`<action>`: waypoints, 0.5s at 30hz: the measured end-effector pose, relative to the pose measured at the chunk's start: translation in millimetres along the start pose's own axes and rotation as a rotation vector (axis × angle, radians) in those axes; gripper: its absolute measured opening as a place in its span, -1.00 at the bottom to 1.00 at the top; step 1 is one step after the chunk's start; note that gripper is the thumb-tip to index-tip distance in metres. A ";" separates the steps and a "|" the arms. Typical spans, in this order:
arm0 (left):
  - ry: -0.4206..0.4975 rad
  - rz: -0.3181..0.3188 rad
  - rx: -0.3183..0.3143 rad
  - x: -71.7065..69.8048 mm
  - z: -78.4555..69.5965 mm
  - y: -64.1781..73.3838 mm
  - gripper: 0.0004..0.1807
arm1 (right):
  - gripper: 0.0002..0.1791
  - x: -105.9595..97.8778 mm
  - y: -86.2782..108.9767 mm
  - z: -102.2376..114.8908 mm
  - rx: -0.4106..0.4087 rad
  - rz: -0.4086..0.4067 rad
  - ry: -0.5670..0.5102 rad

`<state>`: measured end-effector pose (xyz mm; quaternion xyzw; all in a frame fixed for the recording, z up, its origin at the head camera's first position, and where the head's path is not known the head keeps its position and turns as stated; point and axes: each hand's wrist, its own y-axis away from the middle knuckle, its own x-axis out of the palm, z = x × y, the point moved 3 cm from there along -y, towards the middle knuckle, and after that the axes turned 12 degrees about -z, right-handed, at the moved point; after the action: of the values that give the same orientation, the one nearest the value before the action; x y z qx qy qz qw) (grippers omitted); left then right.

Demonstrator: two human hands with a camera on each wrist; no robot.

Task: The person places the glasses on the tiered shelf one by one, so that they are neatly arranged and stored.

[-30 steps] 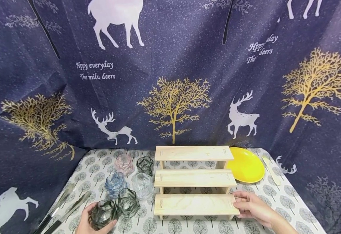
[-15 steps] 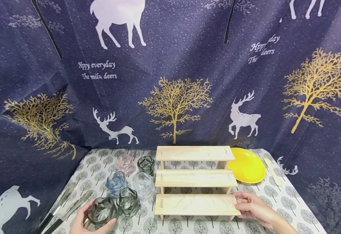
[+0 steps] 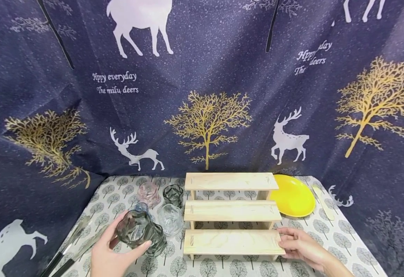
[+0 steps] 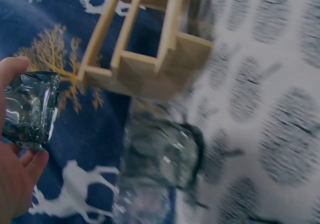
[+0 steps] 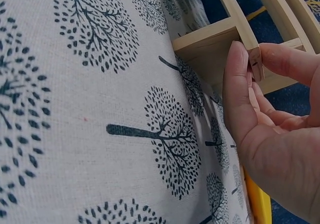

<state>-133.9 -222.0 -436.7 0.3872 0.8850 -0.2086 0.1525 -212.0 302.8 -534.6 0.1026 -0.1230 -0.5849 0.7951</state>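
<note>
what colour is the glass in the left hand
Smoky grey, see-through; the glass shows best in the head view.

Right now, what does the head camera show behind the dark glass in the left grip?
Behind the held glass: a blue glass, top showing, and another dark glass, right side showing. The rest is covered or unclear.

Tbl w/ glasses, wood rack, ylw plate.

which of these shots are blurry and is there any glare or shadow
Left wrist: the white tree-print tablecloth is smeared, while the smoky-grey glass cup in the left hand looks sharper, with bright glints; right wrist: the tablecloth's print looks crisp; head: mostly clear, with a darker patch on the navy deer-print fabric backdrop.
</note>
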 end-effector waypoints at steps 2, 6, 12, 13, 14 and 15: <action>0.040 0.018 0.053 5.9 -9.2 -2.6 0.10 | -0.48 0.0 -0.1 0.2 0.003 0.005 -0.010; 0.149 0.078 0.159 21.6 -26.3 -8.5 0.07 | -0.45 0.5 -0.2 0.1 0.004 0.002 -0.021; 0.279 0.136 0.307 53.6 -45.6 -16.1 0.04 | -0.43 1.5 1.3 -0.3 0.003 -0.001 -0.034; 0.289 0.148 0.325 59.4 -48.7 -16.7 0.04 | -0.43 1.7 1.7 -0.3 0.000 0.001 -0.036; 0.295 0.162 0.333 65.0 -52.2 -16.9 0.04 | -0.44 1.8 2.1 -0.3 -0.002 0.002 -0.038; 0.304 0.178 0.339 70.8 -55.9 -17.0 0.04 | -0.44 1.8 2.4 -0.3 -0.005 0.002 -0.040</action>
<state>-198.9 -161.2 -414.5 0.5105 0.8127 -0.2792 -0.0319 -209.2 301.8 -534.1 0.0890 -0.1375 -0.5864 0.7933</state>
